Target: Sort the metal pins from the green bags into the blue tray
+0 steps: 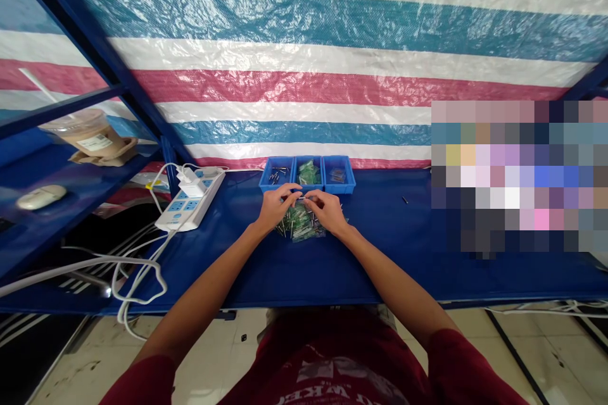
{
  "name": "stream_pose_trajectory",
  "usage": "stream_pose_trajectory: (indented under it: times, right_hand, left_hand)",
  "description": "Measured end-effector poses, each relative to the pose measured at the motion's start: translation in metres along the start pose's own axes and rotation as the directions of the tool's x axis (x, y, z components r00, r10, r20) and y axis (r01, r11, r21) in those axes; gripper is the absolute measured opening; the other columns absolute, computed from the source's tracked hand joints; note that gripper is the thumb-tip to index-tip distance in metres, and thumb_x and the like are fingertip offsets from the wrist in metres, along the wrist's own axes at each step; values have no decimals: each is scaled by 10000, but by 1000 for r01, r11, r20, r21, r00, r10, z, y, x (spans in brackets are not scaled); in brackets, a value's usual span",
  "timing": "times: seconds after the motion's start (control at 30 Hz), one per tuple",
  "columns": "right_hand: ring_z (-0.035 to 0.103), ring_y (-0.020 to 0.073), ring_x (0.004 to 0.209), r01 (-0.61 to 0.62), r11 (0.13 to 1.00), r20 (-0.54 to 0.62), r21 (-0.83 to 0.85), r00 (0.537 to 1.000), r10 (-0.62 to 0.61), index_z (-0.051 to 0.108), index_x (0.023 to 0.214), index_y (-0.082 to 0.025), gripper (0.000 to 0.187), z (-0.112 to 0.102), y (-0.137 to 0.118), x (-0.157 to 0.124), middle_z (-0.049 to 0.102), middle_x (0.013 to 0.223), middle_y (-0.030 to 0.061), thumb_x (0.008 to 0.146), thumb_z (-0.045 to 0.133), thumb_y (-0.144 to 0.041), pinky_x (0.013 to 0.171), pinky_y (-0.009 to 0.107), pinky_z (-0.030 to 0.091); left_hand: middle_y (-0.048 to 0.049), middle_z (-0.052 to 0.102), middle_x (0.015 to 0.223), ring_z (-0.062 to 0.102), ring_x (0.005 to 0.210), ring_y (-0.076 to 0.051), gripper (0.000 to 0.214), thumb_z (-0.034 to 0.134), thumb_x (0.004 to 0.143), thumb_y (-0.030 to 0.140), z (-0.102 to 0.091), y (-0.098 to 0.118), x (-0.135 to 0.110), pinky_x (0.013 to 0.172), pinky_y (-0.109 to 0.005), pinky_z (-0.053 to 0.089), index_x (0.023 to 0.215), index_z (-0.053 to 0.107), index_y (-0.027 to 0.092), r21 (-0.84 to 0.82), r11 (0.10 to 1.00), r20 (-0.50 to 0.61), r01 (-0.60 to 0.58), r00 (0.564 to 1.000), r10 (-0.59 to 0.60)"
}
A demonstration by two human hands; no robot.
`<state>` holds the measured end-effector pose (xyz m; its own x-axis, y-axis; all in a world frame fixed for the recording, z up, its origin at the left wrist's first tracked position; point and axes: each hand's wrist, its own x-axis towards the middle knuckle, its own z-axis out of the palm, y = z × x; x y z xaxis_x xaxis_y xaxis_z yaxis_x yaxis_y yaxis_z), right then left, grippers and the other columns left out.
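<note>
My left hand (pixel 278 207) and my right hand (pixel 327 210) meet above a pile of small clear-green packets and metal pins (pixel 301 224) on the blue table. Both are closed in a pinch, fingertips almost touching. Between them is a small, thin, pale piece, too small to name. Just behind my hands stand three blue bins side by side. Loose metal pieces lie in the left bin (pixel 265 180), green packets fill the middle bin (pixel 309 188), and small thin pieces lie in the right bin (pixel 350 186).
A white power strip (pixel 192 205) with a plugged-in adapter and white cables (pixel 137 285) lies on the left. A drink cup (pixel 90 133) and a mouse (pixel 42 197) rest on the side shelf. One small metal piece (pixel 405 200) lies to the right. The far right is blurred out.
</note>
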<state>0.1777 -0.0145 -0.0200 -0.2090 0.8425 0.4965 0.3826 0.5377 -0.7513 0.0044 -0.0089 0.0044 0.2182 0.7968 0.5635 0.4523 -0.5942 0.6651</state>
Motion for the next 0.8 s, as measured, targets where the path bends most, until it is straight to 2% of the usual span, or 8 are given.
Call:
stream_pose_trajectory:
  times: [0.17,0.3,0.47,0.67,0.8]
  right_hand:
    - [455,131,544,23,1000,6,2,1000,-23,668,865,-192,313,-1,-2,-1,539,604,-10,913,485,-441,587,245,369]
    - [460,127,527,10,999,-82,34,997,-7,668,853,-177,313,-3,-2,-1,552,597,-11,912,493,-429,576,245,367]
    - [478,135,545,-55,997,-133,58,989,62,674,839,-174,357,-4,0,0,560,602,-6,906,485,-469,579,252,381]
    - [511,144,585,-41,997,-155,66,987,51,670,970,-181,308,-5,-2,1,611,697,13,900,502,-430,621,264,420]
    - [552,163,680,-9,1000,-135,26,991,12,663,897,-194,272,-4,-1,2,649,819,50,904,493,-405,662,272,440]
  left_hand:
    - [40,560,503,511,461,-118,263,550,901,399,-1,0,0,543,-236,432,965,688,185,9,1000,23,17,1000,-17]
    - [-2,646,632,586,562,-145,295,548,894,419,-2,-2,1,565,-242,457,996,684,178,0,999,43,35,998,-35]
    - [-49,713,779,634,693,-170,268,584,873,412,-2,-2,3,628,-256,478,828,698,174,47,998,21,-34,999,33]
    - [-46,683,701,602,638,-158,315,553,895,417,-3,1,3,604,-258,462,750,680,169,55,997,20,-55,998,54]
    - [-37,677,669,592,609,-153,347,552,892,432,-3,-1,2,614,-266,460,689,671,176,50,997,4,-64,998,64]
